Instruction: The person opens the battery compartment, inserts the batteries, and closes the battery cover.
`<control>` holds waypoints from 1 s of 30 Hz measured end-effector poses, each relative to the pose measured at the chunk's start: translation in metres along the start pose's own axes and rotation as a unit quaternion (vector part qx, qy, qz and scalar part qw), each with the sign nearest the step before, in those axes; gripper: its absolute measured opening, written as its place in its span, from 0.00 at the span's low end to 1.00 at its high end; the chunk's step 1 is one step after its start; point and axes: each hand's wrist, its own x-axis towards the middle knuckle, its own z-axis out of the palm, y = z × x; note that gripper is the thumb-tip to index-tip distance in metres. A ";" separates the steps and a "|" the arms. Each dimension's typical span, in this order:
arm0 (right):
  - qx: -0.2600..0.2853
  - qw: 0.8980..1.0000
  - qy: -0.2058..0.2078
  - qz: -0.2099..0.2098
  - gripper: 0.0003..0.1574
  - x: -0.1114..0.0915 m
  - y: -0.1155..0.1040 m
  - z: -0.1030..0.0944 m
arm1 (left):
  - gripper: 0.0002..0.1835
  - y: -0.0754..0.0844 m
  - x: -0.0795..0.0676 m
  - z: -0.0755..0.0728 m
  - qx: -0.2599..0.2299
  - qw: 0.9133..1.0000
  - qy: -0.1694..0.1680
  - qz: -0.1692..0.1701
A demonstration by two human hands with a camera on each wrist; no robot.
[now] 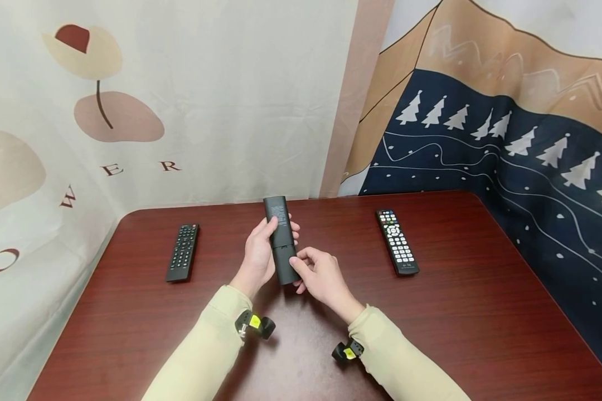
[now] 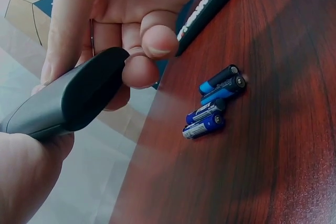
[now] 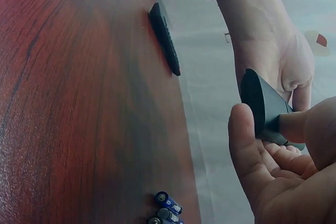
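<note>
A black remote control [image 1: 280, 225] is held back side up over the table, its long axis pointing away from me. The left hand [image 1: 258, 255] grips it from the left, thumb across its printed back and fingertips showing at the far edge. At the near end, the right hand [image 1: 326, 274] pinches it, thumb on the battery cover [image 1: 283, 262] and fingers underneath. A seam crosses the back where the cover begins. The left wrist view shows the rounded end of the remote control [image 2: 71, 95] between both hands. Several blue batteries [image 2: 203, 119] lie on the table, hidden in the head view.
A second black remote control [image 1: 183, 253] lies button side up at the left. Another, with white buttons [image 1: 397, 242], lies at the right. The reddish-brown table [image 1: 461, 312] ends at the back against a printed curtain [image 1: 231, 100].
</note>
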 end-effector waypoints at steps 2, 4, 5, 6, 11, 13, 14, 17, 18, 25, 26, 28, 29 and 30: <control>0.000 1.000 0.004 0.000 0.09 0.000 0.000 0.000 | 0.18 0.000 0.000 0.000 -0.002 1.000 -0.002 0.002; -0.004 1.000 0.009 -0.004 0.09 0.000 0.001 0.001 | 0.18 0.000 0.000 0.001 -0.002 1.000 -0.002 0.003; -0.006 1.000 0.013 -0.008 0.09 0.000 0.001 0.001 | 0.18 0.000 0.000 0.001 0.000 1.000 -0.003 0.005; -0.007 1.000 0.016 -0.012 0.08 -0.001 0.000 0.002 | 0.18 0.000 -0.001 0.001 0.001 1.000 -0.004 0.005; -0.023 0.996 0.030 -0.075 0.16 -0.006 -0.001 0.002 | 0.18 0.002 -0.001 0.001 0.002 1.000 -0.005 0.005; -0.054 0.991 0.030 -0.121 0.21 -0.008 0.000 0.002 | 0.18 0.004 -0.001 0.000 0.000 1.000 -0.002 0.004; -0.071 0.986 0.029 -0.146 0.23 -0.009 0.000 0.001 | 0.18 0.004 -0.001 -0.001 0.000 1.000 -0.001 0.005; -0.123 0.971 0.020 -0.204 0.28 -0.010 0.003 0.000 | 0.18 0.006 -0.001 -0.002 -0.001 1.000 0.001 0.008; -0.136 0.966 0.015 -0.218 0.30 -0.011 0.003 -0.001 | 0.18 0.006 -0.001 -0.003 -0.002 1.000 0.002 0.009; -0.169 0.953 -0.002 -0.252 0.35 -0.011 0.005 -0.001 | 0.19 0.008 -0.002 -0.004 -0.005 1.000 -0.001 0.009; -0.171 0.952 0.001 -0.255 0.34 -0.011 0.005 -0.001 | 0.19 0.008 -0.002 -0.004 -0.005 1.000 -0.001 0.009; -0.173 0.950 0.006 -0.260 0.34 -0.011 0.004 -0.001 | 0.19 0.008 -0.002 -0.004 -0.005 1.000 0.000 0.008; -0.175 0.949 0.008 -0.262 0.33 -0.011 0.004 -0.001 | 0.19 0.008 -0.002 -0.004 -0.005 1.000 0.000 0.007; -0.176 0.948 0.010 -0.263 0.33 -0.011 0.003 -0.001 | 0.20 0.008 -0.002 -0.004 -0.005 1.000 0.000 0.008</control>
